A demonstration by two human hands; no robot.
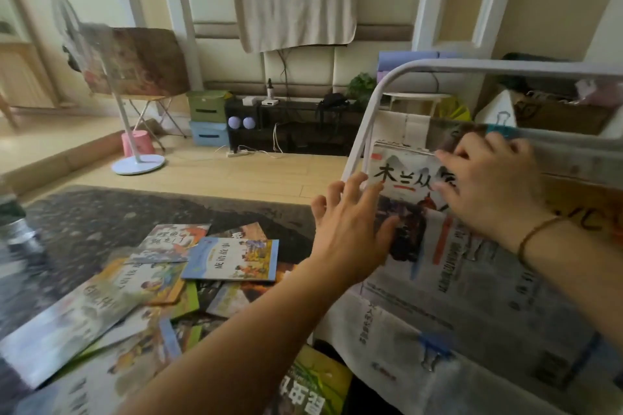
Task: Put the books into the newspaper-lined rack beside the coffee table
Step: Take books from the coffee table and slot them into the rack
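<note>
While our right hand [485, 192] pinches the book [408, 185] and our left hand [350, 222] presses it spread-fingered, careless pushing may tear the rack's [371, 104] newspaper [472, 296].

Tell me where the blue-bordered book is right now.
In the head view, the blue-bordered book lies left of centre on the dark coffee table, on top of the scattered books, just left of the left hand.

book cover [403, 178] reads "木兰从"; blue book [232, 259] "成语故事".
</note>
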